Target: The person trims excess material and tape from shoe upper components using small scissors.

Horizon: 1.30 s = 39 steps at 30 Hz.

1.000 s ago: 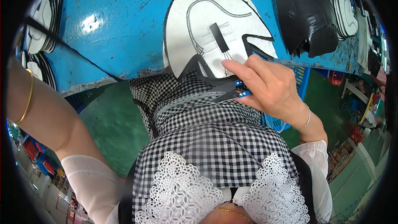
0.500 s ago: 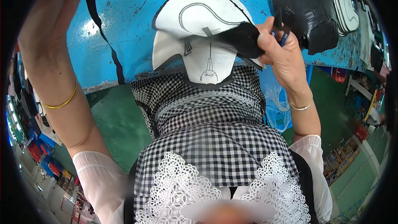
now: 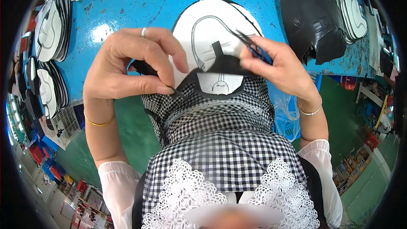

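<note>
A white-backed, black-edged shoe upper piece (image 3: 207, 12) lies bent over the table's near edge, its lining marked with stitch lines. Its black side (image 3: 231, 65) shows in a fold between my hands, and the lower white end (image 3: 219, 84) hangs against my checked apron. My left hand (image 3: 131, 61) is closed at the piece's left side, thumb and fingertip pinching a narrow black strip (image 3: 180, 94); more black shows behind the fingers. My right hand (image 3: 282, 65) grips the fold's right end and also holds small dark-blue snips (image 3: 258, 53), tips pointing up and left.
Stacked white-and-black pieces (image 3: 53, 29) stand along the blue table's (image 3: 127, 0) left side. A large black shaped piece (image 3: 311, 17) and more stacked white pieces (image 3: 349, 12) lie at the right. Below the table, a blue basket (image 3: 292, 131) with clear plastic sits beside me.
My left hand has come down from the upper left, where a long black strip hung from it, to the piece's left edge. The piece has shifted slightly right and nearer.
</note>
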Each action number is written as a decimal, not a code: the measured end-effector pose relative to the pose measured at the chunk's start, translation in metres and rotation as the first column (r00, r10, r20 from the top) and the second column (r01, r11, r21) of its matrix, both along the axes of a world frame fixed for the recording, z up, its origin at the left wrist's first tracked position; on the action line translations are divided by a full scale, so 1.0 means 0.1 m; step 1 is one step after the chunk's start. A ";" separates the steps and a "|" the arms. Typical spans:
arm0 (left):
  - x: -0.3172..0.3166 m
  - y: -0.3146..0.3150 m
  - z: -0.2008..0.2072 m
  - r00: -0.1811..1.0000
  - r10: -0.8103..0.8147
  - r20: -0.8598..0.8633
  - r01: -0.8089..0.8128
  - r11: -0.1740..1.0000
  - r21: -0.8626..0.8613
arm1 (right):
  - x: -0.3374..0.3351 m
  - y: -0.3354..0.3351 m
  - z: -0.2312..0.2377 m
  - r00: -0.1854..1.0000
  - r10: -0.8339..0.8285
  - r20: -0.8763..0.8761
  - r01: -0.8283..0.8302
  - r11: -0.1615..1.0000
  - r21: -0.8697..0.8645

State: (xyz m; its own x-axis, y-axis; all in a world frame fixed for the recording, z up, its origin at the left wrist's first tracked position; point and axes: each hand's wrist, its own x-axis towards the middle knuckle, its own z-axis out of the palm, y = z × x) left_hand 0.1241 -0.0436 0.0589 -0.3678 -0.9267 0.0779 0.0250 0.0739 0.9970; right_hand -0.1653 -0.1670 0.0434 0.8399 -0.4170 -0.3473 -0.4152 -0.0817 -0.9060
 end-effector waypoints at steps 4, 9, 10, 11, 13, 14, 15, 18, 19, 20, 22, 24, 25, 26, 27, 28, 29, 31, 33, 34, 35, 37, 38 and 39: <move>0.04 0.15 -0.15 0.991 0.126 -0.048 -0.128 0.991 -0.033 | 0.00 0.08 -0.02 0.993 -0.036 0.110 0.026 0.996 0.089; 0.09 0.26 -0.20 0.964 -0.106 -0.245 0.142 0.981 0.134 | -0.02 0.01 0.04 0.978 -0.192 -0.080 0.206 0.948 0.244; 0.04 0.27 -0.20 0.964 -0.105 -0.244 0.141 0.981 0.131 | -0.02 0.03 0.02 0.978 -0.191 -0.078 0.205 0.948 0.242; -0.07 0.26 -0.20 0.973 -0.090 -0.212 0.118 0.986 0.121 | -0.03 0.04 0.00 0.958 -0.288 -0.018 0.282 0.921 0.271; -0.18 0.25 -0.18 0.997 -0.080 -0.024 0.082 0.989 0.125 | -0.04 0.09 -0.06 0.891 -0.443 0.095 0.401 0.869 0.291; -0.22 0.23 -0.21 0.996 -0.082 -0.024 0.084 0.989 0.122 | -0.07 0.11 -0.03 0.890 -0.445 0.096 0.403 0.869 0.288; -0.28 0.25 -0.28 0.999 -0.017 0.047 0.009 0.986 0.169 | -0.10 0.13 0.00 0.807 -0.568 0.163 0.531 0.818 0.220; -0.29 0.28 -0.35 0.995 0.035 0.093 -0.053 0.980 0.192 | -0.23 0.05 0.18 0.458 -0.819 0.346 0.779 0.557 0.288; -0.29 0.28 -0.34 0.994 0.041 0.102 -0.062 0.974 0.219 | -0.37 -0.04 0.17 0.429 -0.799 0.422 0.768 0.568 0.296; -0.30 0.28 -0.34 0.993 0.046 0.111 -0.072 0.967 0.246 | -0.54 -0.17 0.14 0.396 -0.774 0.494 0.757 0.580 0.303; -0.30 0.26 -0.35 0.993 0.047 0.110 -0.075 0.960 0.270 | -0.77 -0.32 0.09 0.388 -0.760 0.522 0.761 0.583 0.284; -0.31 0.27 -0.36 0.992 0.056 0.110 -0.087 0.951 0.297 | -0.86 -0.37 0.05 0.373 -0.823 0.428 0.915 0.402 -0.025; -0.31 0.29 -0.37 0.991 0.075 0.112 -0.104 0.954 0.281 | -0.95 -0.38 0.02 0.411 -0.792 0.451 0.910 0.383 -0.158; -0.31 0.30 -0.38 0.989 0.094 0.114 -0.121 0.956 0.266 | -0.98 -0.32 0.00 0.413 -0.791 0.451 0.909 0.384 -0.159; -0.32 0.30 -0.39 0.989 0.093 0.113 -0.120 0.957 0.266 | -1.04 -0.22 0.00 0.473 -0.717 0.512 0.881 0.373 -0.291; -0.33 0.31 -0.40 0.991 0.120 0.054 -0.130 0.956 0.261 | -1.10 -0.11 -0.02 0.534 -0.637 0.556 0.842 0.343 -0.416; -0.34 0.33 -0.40 0.989 0.147 -0.005 -0.141 0.956 0.258 | -1.08 0.01 -0.08 0.667 -0.503 0.550 0.744 0.403 -0.533; -0.33 0.32 -0.33 0.982 0.190 -0.017 -0.174 0.930 0.325 | -0.70 0.29 0.08 0.944 -0.070 0.322 0.291 0.634 -0.716; -0.30 0.33 -0.31 0.968 0.248 -0.030 -0.218 0.895 0.389 | -0.27 0.52 -0.02 0.963 0.108 0.246 0.121 0.645 -0.754; -0.28 0.33 -0.31 0.950 0.307 -0.055 -0.261 0.878 0.401 | -0.20 0.62 -0.08 0.969 0.182 0.170 0.022 0.617 -0.787; -0.26 0.34 -0.32 0.927 0.366 -0.079 -0.304 0.858 0.413 | -0.15 0.65 -0.12 0.968 0.181 0.172 0.024 0.619 -0.785; -0.18 0.38 -0.21 0.918 0.396 -0.036 -0.349 0.846 0.402 | -0.05 0.60 -0.23 0.959 0.245 0.143 -0.001 0.506 -0.862; -0.14 0.40 -0.16 0.909 0.418 -0.001 -0.385 0.838 0.387 | -0.04 0.54 -0.22 0.956 0.253 0.148 -0.002 0.511 -0.859; -0.09 0.45 -0.16 0.888 0.461 0.007 -0.432 0.827 0.359 | -0.04 0.43 -0.18 0.938 0.321 0.133 -0.052 0.507 -0.860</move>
State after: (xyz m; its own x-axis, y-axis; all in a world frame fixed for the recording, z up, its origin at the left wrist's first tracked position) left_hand 0.1153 0.0009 0.0427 0.0862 -0.9610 -0.2629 0.1498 -0.2483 0.9570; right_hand -0.1689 -0.1239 0.0258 0.9284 -0.2199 0.2994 -0.0742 -0.8995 -0.4306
